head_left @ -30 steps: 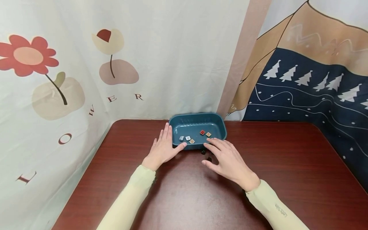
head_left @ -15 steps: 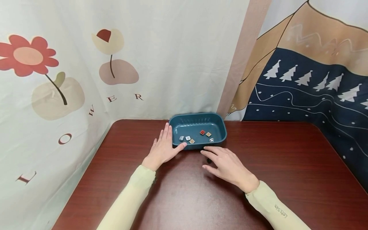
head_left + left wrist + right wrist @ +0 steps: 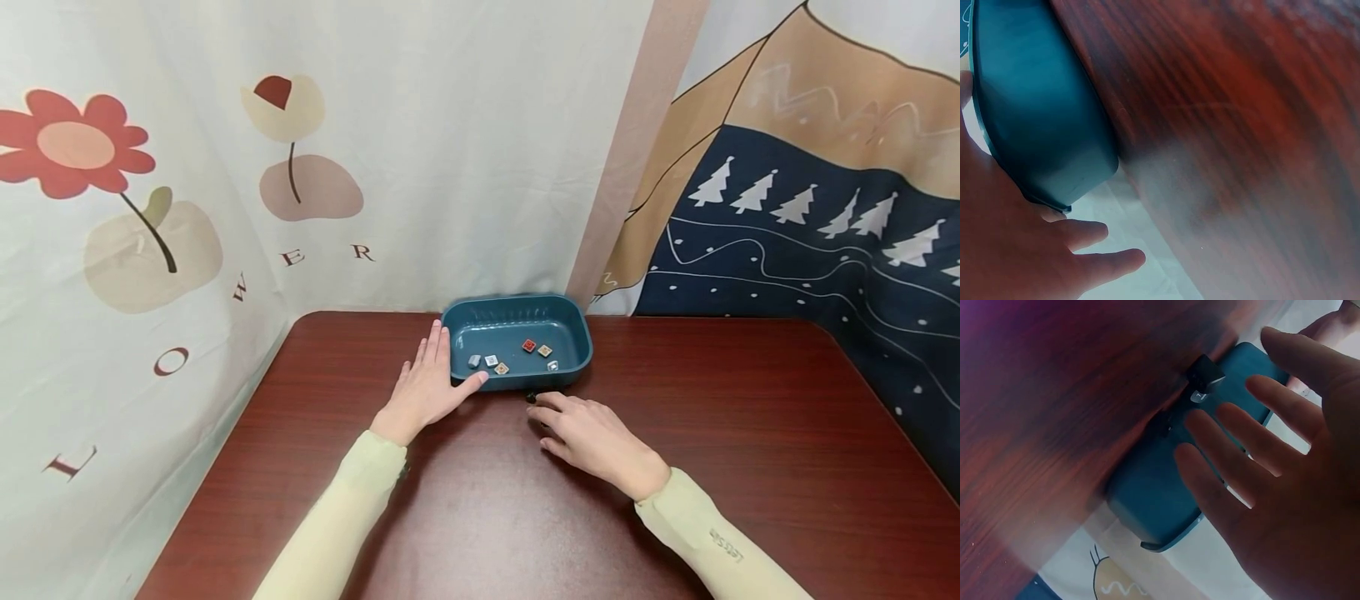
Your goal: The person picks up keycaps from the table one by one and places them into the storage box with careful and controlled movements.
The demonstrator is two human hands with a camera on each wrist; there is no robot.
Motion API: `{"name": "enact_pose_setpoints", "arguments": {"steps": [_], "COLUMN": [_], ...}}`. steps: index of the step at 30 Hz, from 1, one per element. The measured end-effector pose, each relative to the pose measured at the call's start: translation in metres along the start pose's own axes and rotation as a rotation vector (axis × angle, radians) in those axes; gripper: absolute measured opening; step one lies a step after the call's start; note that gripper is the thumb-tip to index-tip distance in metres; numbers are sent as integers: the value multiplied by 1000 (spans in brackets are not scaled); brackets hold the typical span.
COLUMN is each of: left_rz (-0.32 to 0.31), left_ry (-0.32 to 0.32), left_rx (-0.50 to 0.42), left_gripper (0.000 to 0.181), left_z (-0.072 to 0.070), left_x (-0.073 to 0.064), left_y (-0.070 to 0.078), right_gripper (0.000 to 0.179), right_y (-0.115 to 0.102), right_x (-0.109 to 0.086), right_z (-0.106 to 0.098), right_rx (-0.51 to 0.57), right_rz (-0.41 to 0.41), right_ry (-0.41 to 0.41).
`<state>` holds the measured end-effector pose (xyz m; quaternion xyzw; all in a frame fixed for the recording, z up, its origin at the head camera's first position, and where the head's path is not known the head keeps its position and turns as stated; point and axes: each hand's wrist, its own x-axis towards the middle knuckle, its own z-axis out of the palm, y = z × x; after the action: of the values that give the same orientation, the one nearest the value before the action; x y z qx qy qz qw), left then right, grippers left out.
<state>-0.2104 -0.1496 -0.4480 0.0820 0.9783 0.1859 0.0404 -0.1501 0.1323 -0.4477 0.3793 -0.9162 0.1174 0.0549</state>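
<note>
My left hand [image 3: 423, 383] lies against the left end of a teal plastic basin [image 3: 581, 360], fingers straight along its wall and thumb at the front rim. In the left wrist view the hand [image 3: 1029, 250] is by the basin's outer wall [image 3: 1041, 94]. My right hand [image 3: 596, 437] hovers low in front of the basin, fingers apart and slightly bent. Just beyond its fingertips is a small black keycap-like block [image 3: 532, 398]. The right wrist view shows this black block [image 3: 1207, 375] near the spread fingers, with another dark piece [image 3: 1163, 422] close by, against the basin.
Inside the basin lie several small square pieces: a red one [image 3: 528, 345], beige ones, a white one [image 3: 491, 361], a grey one [image 3: 474, 362] and a clear-looking one [image 3: 552, 366]. The basin stands at the back edge of the brown table [image 3: 712, 400], before a printed curtain [image 3: 465, 167].
My right hand has drawn back from the basin's front rim, uncovering the clear-looking piece inside. It now covers the nearer black piece on the table. My left hand has stayed put.
</note>
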Motion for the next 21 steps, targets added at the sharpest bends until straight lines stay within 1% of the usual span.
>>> {"name": "enact_pose_setpoints", "arguments": {"steps": [3, 9, 14, 21], "left_rz": [5, 8, 4, -1], "left_ry": [2, 6, 10, 0], "left_rx": [2, 5, -2, -12], "left_gripper": [116, 115, 115, 114], "left_z": [-1, -1, -1, -1], "left_x": [0, 0, 0, -1], "left_y": [1, 1, 1, 1], "right_gripper": [44, 36, 35, 29], "right_y": [0, -2, -3, -5], "right_x": [0, 3, 4, 6], "right_z": [2, 4, 4, 5], "right_rx": [-12, -32, -39, -32], "right_rz": [-1, -6, -3, -4], "right_ry": [-18, -26, -38, -29]}}
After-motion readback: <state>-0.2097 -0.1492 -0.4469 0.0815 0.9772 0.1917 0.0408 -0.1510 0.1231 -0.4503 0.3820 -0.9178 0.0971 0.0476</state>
